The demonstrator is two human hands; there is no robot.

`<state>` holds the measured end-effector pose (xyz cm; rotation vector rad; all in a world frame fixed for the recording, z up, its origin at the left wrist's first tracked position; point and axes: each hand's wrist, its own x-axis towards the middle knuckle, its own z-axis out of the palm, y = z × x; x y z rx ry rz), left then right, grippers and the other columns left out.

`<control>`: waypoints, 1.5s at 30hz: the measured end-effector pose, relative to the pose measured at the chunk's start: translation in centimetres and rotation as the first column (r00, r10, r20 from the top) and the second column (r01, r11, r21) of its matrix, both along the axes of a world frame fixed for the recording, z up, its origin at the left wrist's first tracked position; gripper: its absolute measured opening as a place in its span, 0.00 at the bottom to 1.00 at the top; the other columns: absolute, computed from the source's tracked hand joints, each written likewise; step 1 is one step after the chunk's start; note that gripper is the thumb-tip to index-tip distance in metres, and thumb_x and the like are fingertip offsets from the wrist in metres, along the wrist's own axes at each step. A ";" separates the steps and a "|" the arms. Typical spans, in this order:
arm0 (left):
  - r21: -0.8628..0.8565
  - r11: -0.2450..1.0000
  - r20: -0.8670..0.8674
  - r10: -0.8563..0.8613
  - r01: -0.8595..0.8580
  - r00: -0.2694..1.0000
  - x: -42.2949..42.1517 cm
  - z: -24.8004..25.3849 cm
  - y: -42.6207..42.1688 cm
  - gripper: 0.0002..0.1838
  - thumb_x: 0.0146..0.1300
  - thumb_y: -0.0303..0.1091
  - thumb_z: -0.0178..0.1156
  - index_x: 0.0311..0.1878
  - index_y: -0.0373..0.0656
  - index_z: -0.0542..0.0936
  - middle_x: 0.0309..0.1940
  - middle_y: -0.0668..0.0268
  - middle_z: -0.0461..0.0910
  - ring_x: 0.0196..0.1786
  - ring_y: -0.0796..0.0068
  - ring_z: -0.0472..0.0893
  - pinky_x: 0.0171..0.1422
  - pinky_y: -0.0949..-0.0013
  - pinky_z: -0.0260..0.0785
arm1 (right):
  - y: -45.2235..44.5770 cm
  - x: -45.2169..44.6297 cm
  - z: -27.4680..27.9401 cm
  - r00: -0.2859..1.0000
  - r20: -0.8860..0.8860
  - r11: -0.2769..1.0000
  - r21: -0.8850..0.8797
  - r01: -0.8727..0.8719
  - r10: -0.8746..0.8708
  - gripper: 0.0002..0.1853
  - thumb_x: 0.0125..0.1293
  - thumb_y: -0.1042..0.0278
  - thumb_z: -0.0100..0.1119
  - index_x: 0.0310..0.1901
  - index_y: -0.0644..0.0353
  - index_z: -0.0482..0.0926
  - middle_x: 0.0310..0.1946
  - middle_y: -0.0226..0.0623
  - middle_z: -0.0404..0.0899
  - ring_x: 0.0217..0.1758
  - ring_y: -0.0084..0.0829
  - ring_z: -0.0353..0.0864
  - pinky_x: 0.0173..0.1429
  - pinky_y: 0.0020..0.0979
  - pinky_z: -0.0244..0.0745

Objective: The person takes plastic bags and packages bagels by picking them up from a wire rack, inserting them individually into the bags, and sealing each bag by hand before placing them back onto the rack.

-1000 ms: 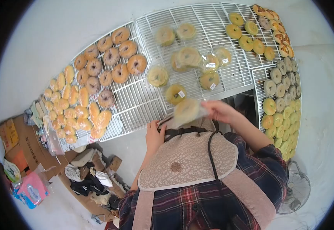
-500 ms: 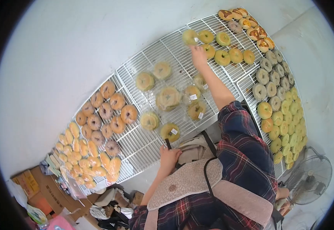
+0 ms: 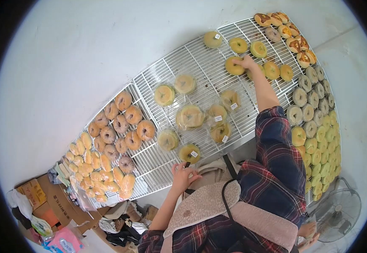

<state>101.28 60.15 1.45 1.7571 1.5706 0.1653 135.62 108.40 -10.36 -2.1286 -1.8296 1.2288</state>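
My right hand reaches far over the white wire rack, its fingers on a greenish-yellow bagel. More such bagels, including a bagel by the back edge and a bagel to the right, lie around it. Left of them, a labelled bagged bagel sits at the rack's rear edge. Several bagged bagels, some with white labels, rest mid-rack. Close to the rack's front edge, my left hand is closed round a black strap end, below a labelled bagged bagel.
Brown bagels and wrapped bread rolls fill the left end. Grey bagels, green bagels and topped buns line the right. A fan stands lower right; cardboard boxes lower left.
My right hand has let go of the bagged bagel at the back edge and moved right and down onto an unwrapped bagel. My left hand stays near the rack's front edge. The view has shifted slightly.
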 end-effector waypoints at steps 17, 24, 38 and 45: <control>0.425 0.836 -0.007 0.386 -0.346 0.923 -3.0 11.0 6.6 0.08 0.61 0.34 0.64 0.35 0.40 0.82 0.26 0.61 0.83 0.21 0.66 0.81 0.25 0.67 0.69 | -28.5 -13.1 23.6 0.419 -0.112 0.160 0.984 -0.082 0.901 0.29 0.48 0.81 0.72 0.53 0.61 0.71 0.50 0.42 0.79 0.55 0.32 0.79 0.59 0.32 0.74; 0.420 0.799 0.147 0.409 -0.431 0.901 -2.2 11.5 5.2 0.05 0.63 0.31 0.61 0.38 0.40 0.79 0.27 0.58 0.83 0.28 0.54 0.83 0.30 0.60 0.74 | -34.5 -15.2 25.4 -0.425 -0.498 0.649 -0.480 -0.591 -0.756 0.26 0.78 0.54 0.33 0.68 0.66 0.56 0.60 0.49 0.66 0.63 0.46 0.71 0.60 0.41 0.78; 0.547 0.802 0.007 0.281 -0.239 0.960 -3.9 10.9 3.0 0.13 0.57 0.20 0.53 0.46 0.39 0.76 0.51 0.56 0.79 0.41 0.51 0.83 0.42 0.56 0.77 | -38.4 -15.9 25.0 -0.067 -0.912 0.848 -0.346 -0.402 -0.404 0.28 0.68 0.63 0.55 0.66 0.64 0.62 0.60 0.40 0.71 0.62 0.34 0.73 0.65 0.37 0.71; 0.359 0.933 -0.015 -0.002 0.007 1.000 -4.7 13.0 1.8 0.25 0.56 0.20 0.55 0.59 0.41 0.75 0.61 0.60 0.74 0.50 0.54 0.81 0.50 0.60 0.77 | -40.2 -17.8 22.3 0.261 -0.945 0.799 0.001 -0.601 0.197 0.31 0.58 0.68 0.65 0.62 0.64 0.67 0.54 0.34 0.76 0.56 0.25 0.75 0.61 0.26 0.69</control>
